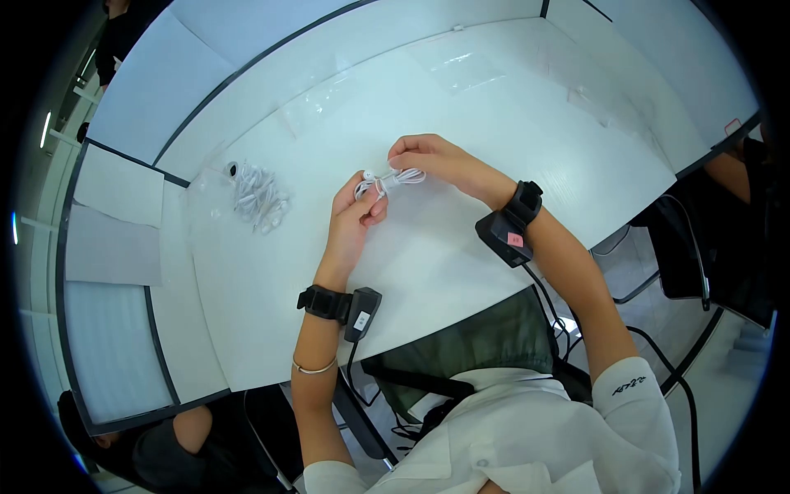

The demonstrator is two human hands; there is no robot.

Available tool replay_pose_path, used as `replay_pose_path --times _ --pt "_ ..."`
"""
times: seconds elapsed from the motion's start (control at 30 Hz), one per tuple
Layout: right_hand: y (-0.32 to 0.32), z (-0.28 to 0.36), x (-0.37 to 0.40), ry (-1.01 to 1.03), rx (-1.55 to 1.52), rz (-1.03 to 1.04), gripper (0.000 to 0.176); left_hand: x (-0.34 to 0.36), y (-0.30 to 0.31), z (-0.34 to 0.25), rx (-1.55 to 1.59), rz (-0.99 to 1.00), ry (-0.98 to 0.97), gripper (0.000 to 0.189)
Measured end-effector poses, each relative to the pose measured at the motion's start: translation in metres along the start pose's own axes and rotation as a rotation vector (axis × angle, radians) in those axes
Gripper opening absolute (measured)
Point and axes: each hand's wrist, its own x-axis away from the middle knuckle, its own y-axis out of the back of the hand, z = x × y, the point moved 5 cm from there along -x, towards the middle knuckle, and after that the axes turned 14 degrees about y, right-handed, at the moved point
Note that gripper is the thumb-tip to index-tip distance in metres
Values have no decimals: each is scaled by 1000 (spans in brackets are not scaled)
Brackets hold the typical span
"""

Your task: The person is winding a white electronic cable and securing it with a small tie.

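Above the white table, both my hands hold a bundle of white wired earphones (407,176), its thin cord wound into loops that stick out on either side. My left hand (352,216) is closed on the left loops, thumb over the cord near a small rounded white end. From the right, my right hand (436,163) pinches the middle and right part of the bundle between thumb and fingers. Some of the cord is hidden behind the fingers. Off to the left lies a pile of similar white cords (259,198), some of it apparently in clear plastic.
Low pale partitions (271,82) edge the white table (444,255) at the back and sides. Clear film (457,70) lies along the far side. Black devices (504,237) with cables are strapped to both wrists. Other people sit beyond the partitions at the lower left and right.
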Motion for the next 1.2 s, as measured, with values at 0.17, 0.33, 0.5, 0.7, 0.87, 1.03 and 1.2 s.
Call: replay_pose_path --times 0.17,0.33,0.5,0.7,0.87,1.03,1.2 --pt "-9 3 4 -27 -192 40 25 -1 2 0 72 19 -34 6" --pt "-8 -7 -1 -14 -310 120 24 0 1 0 65 3 -17 17" --pt "-14 -2 2 -16 -350 160 24 2 0 -2 157 100 -16 25" --pt "-18 6 1 112 -126 149 20 1 2 -1 172 150 -43 27" --pt "-23 7 -1 173 -109 118 19 1 -3 -4 116 116 -36 27" --pt "-22 7 -2 232 14 68 20 -1 2 0 120 73 -25 25" --pt "-19 3 -4 272 134 13 20 0 6 1 -28 -136 -32 21"
